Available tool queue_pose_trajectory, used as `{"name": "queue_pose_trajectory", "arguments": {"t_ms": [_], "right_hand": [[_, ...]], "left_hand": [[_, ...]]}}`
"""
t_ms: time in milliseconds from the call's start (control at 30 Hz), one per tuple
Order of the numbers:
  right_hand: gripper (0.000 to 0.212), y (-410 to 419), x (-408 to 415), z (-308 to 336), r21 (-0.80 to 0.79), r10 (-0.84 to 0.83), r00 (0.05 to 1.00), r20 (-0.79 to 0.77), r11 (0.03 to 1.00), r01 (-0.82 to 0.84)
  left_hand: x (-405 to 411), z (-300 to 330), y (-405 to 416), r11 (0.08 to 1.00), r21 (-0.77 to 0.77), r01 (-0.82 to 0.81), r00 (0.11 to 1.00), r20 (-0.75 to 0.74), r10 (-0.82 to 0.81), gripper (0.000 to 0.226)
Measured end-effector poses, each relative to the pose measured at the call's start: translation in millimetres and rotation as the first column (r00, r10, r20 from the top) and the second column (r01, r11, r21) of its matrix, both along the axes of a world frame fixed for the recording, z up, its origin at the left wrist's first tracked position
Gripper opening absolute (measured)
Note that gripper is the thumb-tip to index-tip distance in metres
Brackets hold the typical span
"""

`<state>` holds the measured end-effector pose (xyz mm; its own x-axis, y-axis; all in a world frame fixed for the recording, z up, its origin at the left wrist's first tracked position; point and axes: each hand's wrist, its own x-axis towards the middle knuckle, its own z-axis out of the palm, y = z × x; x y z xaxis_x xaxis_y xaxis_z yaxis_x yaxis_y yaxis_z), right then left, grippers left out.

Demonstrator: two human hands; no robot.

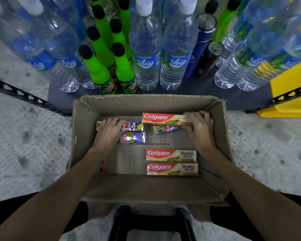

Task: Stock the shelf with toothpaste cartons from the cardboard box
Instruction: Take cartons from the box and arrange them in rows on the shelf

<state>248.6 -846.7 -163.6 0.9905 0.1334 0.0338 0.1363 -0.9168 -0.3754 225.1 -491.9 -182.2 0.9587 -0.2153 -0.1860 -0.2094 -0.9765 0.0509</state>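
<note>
An open cardboard box [214,136] stands on the floor before the shelf [233,94]. Inside lie several toothpaste cartons. My left hand [109,132] reaches into the box's left side and grips a silver and blue carton [134,126]; another silver carton [135,137] lies just below it. My right hand [198,126] grips the right end of a red and gold Colgate carton [163,118], with a small silver carton [163,129] under it. Two more Colgate cartons [171,155] [172,169] lie side by side near the box's front wall.
The low dark shelf holds large water bottles [146,49], green soda bottles [101,66], a blue flask [201,42] and a can [214,53]. A yellow bin [285,94] stands at right. A small red item [102,166] lies in the box. Black stool legs [151,223] are below.
</note>
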Motion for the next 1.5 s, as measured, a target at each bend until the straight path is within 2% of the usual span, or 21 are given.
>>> {"name": "queue_pose_trajectory", "arguments": {"t_ms": [100,233,367,600,700,900,1067,1167,1333,1500], "right_hand": [[0.040,-3,-3,20,0.110,-0.001,0.999,0.053,0.994,-0.005],[0.040,-10,-3,63,0.157,0.019,0.996,0.092,0.987,-0.034],[0.042,-17,-3,124,0.198,0.038,0.984,0.172,0.978,-0.072],[0.045,-36,-11,246,0.321,0.006,0.930,0.367,0.938,-0.133],[0.045,-45,-14,293,0.342,-0.039,0.905,0.423,0.932,-0.120],[0.056,-60,-28,391,0.377,-0.047,0.839,0.542,0.906,-0.193],[0.047,-77,-27,470,0.428,-0.048,0.783,0.620,0.857,-0.286],[0.053,-85,-14,513,0.463,-0.078,0.753,0.653,0.828,-0.316],[0.053,-107,48,559,0.474,-0.113,0.747,0.655,0.832,-0.289],[0.041,-133,143,580,0.436,-0.105,0.803,0.586,0.877,-0.204]], "left_hand": [[-5,17,-1,0.998,-0.057,-0.019,0.995,0.092,0.024,0.047],[-8,55,3,0.992,-0.121,0.025,0.967,0.253,0.006,0.045],[-7,110,6,0.983,-0.174,0.058,0.931,0.364,0.010,0.054],[-11,228,8,0.961,-0.252,0.118,0.846,0.533,0.036,0.054],[-4,284,1,0.951,-0.239,0.196,0.783,0.622,-0.005,0.053],[3,401,-18,0.947,-0.151,0.282,0.593,0.804,-0.048,0.053],[8,489,-28,0.937,-0.158,0.312,0.492,0.871,-0.017,0.051],[22,537,-37,0.926,-0.166,0.340,0.447,0.894,-0.004,0.047],[82,594,-56,0.928,-0.179,0.326,0.469,0.883,0.006,0.047],[180,623,-78,0.943,-0.204,0.263,0.605,0.796,0.004,0.031]]}}
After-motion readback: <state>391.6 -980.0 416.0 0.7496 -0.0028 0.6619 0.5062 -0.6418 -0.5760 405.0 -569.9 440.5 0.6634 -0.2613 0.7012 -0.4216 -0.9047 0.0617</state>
